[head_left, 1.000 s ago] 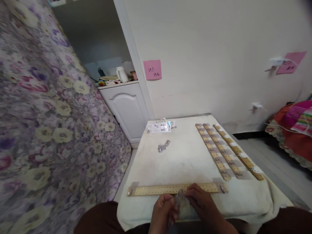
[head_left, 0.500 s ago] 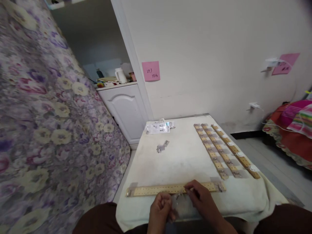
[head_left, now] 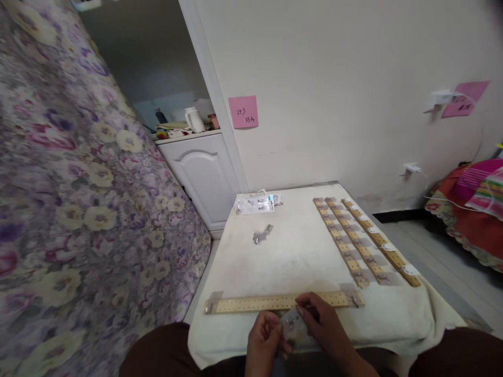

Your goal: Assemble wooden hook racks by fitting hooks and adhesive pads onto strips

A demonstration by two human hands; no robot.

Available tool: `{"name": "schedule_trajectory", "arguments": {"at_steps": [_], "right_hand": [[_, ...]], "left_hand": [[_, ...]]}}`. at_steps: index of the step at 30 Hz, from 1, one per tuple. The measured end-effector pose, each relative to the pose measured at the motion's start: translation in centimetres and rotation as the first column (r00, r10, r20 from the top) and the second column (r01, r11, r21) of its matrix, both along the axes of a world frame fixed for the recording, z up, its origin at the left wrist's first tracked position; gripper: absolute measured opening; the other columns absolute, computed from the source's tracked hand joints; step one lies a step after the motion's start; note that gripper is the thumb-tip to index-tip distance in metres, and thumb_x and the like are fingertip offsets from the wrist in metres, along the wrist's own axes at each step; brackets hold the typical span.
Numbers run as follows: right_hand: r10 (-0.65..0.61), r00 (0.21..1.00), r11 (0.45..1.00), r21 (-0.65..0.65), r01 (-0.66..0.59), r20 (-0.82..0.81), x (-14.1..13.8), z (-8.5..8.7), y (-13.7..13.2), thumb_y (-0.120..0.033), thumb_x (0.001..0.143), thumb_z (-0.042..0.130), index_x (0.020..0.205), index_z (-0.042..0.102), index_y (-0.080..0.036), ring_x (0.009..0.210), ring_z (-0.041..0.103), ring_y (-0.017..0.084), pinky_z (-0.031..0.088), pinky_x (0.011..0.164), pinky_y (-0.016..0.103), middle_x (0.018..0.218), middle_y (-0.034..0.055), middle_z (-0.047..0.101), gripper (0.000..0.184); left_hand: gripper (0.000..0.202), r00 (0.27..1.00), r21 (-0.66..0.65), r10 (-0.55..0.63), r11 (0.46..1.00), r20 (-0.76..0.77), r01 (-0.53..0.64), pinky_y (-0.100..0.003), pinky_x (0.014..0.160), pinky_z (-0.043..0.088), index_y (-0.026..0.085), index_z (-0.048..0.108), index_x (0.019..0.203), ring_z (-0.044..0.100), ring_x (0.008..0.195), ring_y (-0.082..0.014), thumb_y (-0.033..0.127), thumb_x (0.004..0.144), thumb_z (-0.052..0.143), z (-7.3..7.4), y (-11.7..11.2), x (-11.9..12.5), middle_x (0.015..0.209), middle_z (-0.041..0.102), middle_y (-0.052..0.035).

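Hands first: both sit at six o'clock on the cloth-covered table (head_left: 306,256), right at its near edge. My left hand (head_left: 264,337) is curled, pinching the left side of a small clear packet (head_left: 293,329). My right hand (head_left: 324,324) closes over its other side; the blur hides the exact finger hold. The packet hangs between them, just short of the perforated wooden strip (head_left: 255,303), which lies crosswise with tape at both ends.

At three o'clock three more strips (head_left: 361,243) lie side by side, carrying small fittings. A loose metal piece (head_left: 262,234) rests toward eleven o'clock, and further packets (head_left: 255,204) at twelve.

As I judge it, the risk is the edge. The packet is held over the table's lip, so whatever slips from it could drop onto my lap or the floor. My right wrist is also close enough to nudge the strip askew.
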State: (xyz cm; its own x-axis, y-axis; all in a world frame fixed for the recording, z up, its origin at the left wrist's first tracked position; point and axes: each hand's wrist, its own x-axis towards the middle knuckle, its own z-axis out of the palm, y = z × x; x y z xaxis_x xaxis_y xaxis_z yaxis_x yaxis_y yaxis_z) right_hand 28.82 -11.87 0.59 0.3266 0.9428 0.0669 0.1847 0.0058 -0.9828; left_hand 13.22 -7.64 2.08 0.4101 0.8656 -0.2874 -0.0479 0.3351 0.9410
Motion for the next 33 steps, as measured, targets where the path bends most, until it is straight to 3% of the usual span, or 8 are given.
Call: {"name": "schedule_trajectory", "arguments": {"at_steps": [4, 11, 20, 28, 33], "right_hand": [[0.042, 0.998, 0.999, 0.016, -0.041, -0.052, -0.4, 0.0, -0.2, -0.043, 0.084, 0.045, 0.088, 0.057, -0.019, 0.048, 0.05, 0.01, 0.04, 0.044, 0.021, 0.063, -0.0017, 0.055, 0.027], [0.093, 0.994, 0.995, 0.045, -0.091, -0.056, -0.7, -0.3, -0.6, -0.039, 0.088, 0.043, 0.093, 0.056, -0.019, 0.05, 0.049, 0.01, 0.039, 0.048, 0.021, 0.059, -0.0038, 0.051, 0.025], [0.047, 0.999, 0.999, 0.022, -0.048, 0.017, -1.0, -0.6, -0.5, -0.029, 0.083, 0.046, 0.099, 0.056, -0.019, 0.072, 0.059, 0.017, 0.047, 0.062, 0.026, 0.087, 0.006, 0.064, 0.022], [0.055, 0.992, 0.998, -0.018, -0.053, 0.117, -1.3, 1.0, 0.3, -0.019, 0.075, 0.048, 0.092, 0.059, -0.019, 0.077, 0.061, 0.018, 0.047, 0.071, 0.029, 0.083, 0.0042, 0.066, 0.021], [0.03, 0.991, 0.999, -0.029, -0.027, 0.134, -1.7, 1.3, 0.4, -0.016, 0.072, 0.047, 0.097, 0.058, -0.019, 0.071, 0.059, 0.016, 0.045, 0.067, 0.027, 0.086, 0.0031, 0.065, 0.027]], "left_hand": [[0.027, 1.0, -0.03, 0.02, 0.999, 0.024, -0.02, -0.017, 0.039, 0.037, 0.021, 0.043, 0.073, 0.054, 0.039, -0.0087, 0.035, 0.071, 0.065, -0.5, -0.1, 0.1, 0.048, 0.054, 0.0094], [0.031, 0.994, -0.106, 0.086, 0.991, 0.071, -0.078, -0.018, 0.042, 0.04, 0.021, 0.043, 0.072, 0.058, 0.045, -0.0104, 0.035, 0.066, 0.069, -1.5, -0.5, 0.0, 0.052, 0.055, 0.0087], [0.03, 0.991, -0.142, 0.101, 0.986, 0.083, -0.089, -0.018, 0.045, 0.041, 0.02, 0.045, 0.073, 0.061, 0.049, -0.0111, 0.033, 0.065, 0.071, -1.6, -0.7, 0.0, 0.058, 0.059, 0.0072], [0.029, 0.994, -0.198, 0.1, 0.976, 0.039, -0.091, -0.02, 0.047, 0.042, 0.017, 0.052, 0.073, 0.061, 0.05, -0.0116, 0.034, 0.062, 0.072, -2.1, -0.5, -0.2, 0.057, 0.061, 0.0037], [0.027, 0.995, -0.166, 0.091, 0.983, 0.047, -0.082, -0.02, 0.049, 0.043, 0.018, 0.051, 0.071, 0.061, 0.052, -0.0118, 0.033, 0.063, 0.071, -1.8, -0.4, -0.1, 0.057, 0.062, 0.0042]]}}
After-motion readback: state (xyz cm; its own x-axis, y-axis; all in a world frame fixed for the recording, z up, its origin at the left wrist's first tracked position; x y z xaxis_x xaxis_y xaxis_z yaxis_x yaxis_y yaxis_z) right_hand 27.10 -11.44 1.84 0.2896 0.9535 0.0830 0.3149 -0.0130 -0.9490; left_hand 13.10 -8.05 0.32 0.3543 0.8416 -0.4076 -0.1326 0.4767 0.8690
